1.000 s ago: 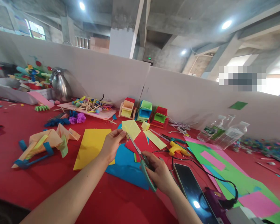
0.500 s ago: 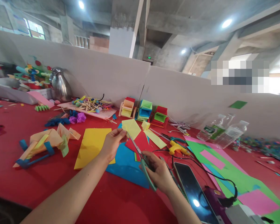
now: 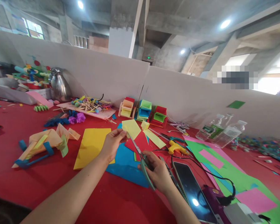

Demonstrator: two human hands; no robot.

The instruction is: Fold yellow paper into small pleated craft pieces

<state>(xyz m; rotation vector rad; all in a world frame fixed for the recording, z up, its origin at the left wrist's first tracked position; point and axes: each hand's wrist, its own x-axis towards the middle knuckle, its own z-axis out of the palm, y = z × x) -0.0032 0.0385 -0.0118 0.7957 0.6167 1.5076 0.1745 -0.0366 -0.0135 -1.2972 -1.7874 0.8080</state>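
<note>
At near right, on red tabletop (image 3: 107, 202), dark-screened phone (image 3: 192, 188). Next, right hand (image 3: 158, 171), curled around green-handled scissors (image 3: 145, 174) with blades aimed away, up to near edge of pale yellow paper (image 3: 132, 127); whether cutting into it, cannot tell. Slightly beyond, left hand (image 3: 112, 144), closed in a thumb-and-finger pinch on left side of same paper. Paper position: above red sheet (image 3: 143, 143) and blue sheet (image 3: 128, 172), contact unclear. To its right, yellow glue gun (image 3: 177, 148). Farther off, three folded-paper pieces (image 3: 144, 112) in a row before white partition (image 3: 95, 74); steel jug (image 3: 60, 86) to the left.
</note>
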